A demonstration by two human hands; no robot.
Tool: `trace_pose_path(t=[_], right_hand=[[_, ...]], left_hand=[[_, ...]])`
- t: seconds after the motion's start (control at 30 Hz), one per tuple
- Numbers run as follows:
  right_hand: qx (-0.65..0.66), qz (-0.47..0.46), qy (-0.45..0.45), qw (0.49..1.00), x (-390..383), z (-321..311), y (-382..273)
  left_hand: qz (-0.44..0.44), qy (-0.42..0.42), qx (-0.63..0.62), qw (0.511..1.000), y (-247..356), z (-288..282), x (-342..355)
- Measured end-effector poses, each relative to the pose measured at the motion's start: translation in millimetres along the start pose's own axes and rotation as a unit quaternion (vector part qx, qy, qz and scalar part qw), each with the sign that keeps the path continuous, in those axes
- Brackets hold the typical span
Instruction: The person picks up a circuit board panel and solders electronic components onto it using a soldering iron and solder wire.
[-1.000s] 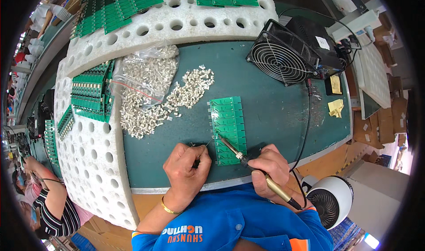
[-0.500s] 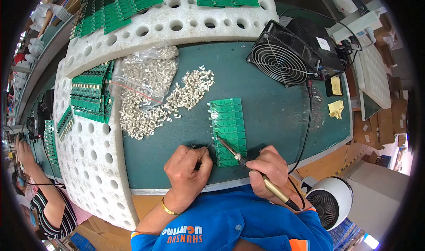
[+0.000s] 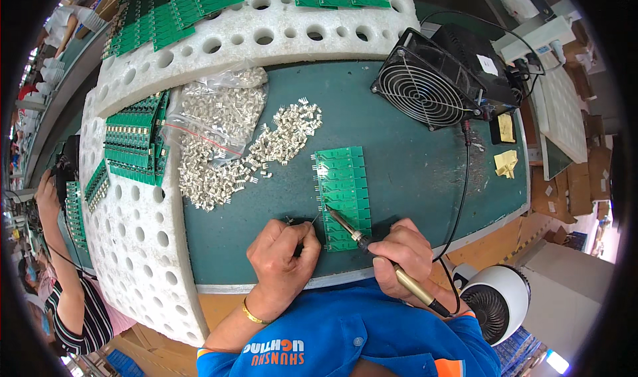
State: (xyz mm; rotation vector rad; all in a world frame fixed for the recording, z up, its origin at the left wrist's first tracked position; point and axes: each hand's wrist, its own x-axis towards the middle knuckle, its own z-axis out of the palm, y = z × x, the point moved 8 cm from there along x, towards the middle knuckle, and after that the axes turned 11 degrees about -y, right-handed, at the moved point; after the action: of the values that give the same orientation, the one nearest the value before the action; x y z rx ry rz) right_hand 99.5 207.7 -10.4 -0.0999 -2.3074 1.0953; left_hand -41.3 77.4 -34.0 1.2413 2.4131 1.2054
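the fingertips of the left hand are pinched together, thumb against curled forefinger, on a thin wire that pokes out up and to the right toward the board; a small dark bit shows above the knuckles, too small to make out. the right hand is closed around the soldering iron in a pen-like grip, its gold handle running back under the palm, its tip slanting up and to the left. that tip is at the left part of the green circuit board, below its middle, close to the wire's end; whether the two touch cannot be told. the board lies flat and lengthwise away from the person, just beyond and between the two sets of fingers, its near end just right of the left fingertips, with small pale pins along its left edge. it rests on the dark green tabletop. farther left are a heap of white connectors and a clear bag full of them, then white foam with round holes, bearing stacked boards. at the far right stands a black fan, with crumpled yellow pieces nearby.
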Motion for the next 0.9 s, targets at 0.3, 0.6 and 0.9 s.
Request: trace_pose_path(t=[0.3,0.6,0.9], right_hand=[[-0.005,-0.005,0.001,1.000,0.6,-0.5,-2.4],[-0.007,-0.012,-0.004,1.000,1.5,0.6,-2.4],[-0.014,-0.025,-0.019,0.999,1.7,1.4,-6.3]], left_hand=[[0.012,0.005,0.008,1.000,0.9,0.3,-0.8],[0.006,-0.001,0.005,1.000,1.1,0.5,0.6],[0.011,-0.009,0.014,1.000,3.6,0.7,2.1]])
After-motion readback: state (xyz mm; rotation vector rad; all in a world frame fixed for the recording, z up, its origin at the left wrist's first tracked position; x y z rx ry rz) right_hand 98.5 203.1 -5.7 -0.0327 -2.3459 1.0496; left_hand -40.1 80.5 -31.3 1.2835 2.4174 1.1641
